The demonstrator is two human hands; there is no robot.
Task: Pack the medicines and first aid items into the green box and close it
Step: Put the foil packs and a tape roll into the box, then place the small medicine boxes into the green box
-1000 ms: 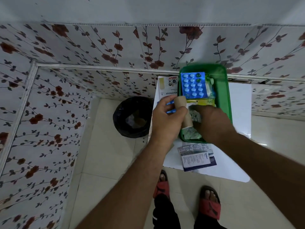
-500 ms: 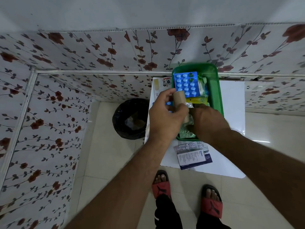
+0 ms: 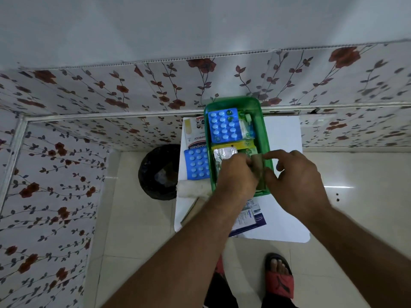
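Observation:
The green box (image 3: 264,130) stands open on a small white table (image 3: 282,138). Inside lie a blue blister pack (image 3: 224,125), a yellow packet (image 3: 235,144) and a silver blister strip (image 3: 223,153). My left hand (image 3: 235,176) holds a brown bandage roll (image 3: 259,172) down in the box's near right part. My right hand (image 3: 295,181) touches the roll's right side with its fingertips. A second blue blister pack (image 3: 196,163), a plaster box (image 3: 194,132) and a white gauze roll (image 3: 193,188) lie left of the box.
A medicine carton (image 3: 250,218) lies on the table's near edge, partly under my left forearm. A black bin (image 3: 159,172) stands on the floor left of the table. Flowered wall panels close in the back and left. My sandalled feet (image 3: 279,278) are below.
My left hand has carried the bandage roll rightward and down into the box. The right hand drew back to the roll's right side. The second blister pack is now uncovered.

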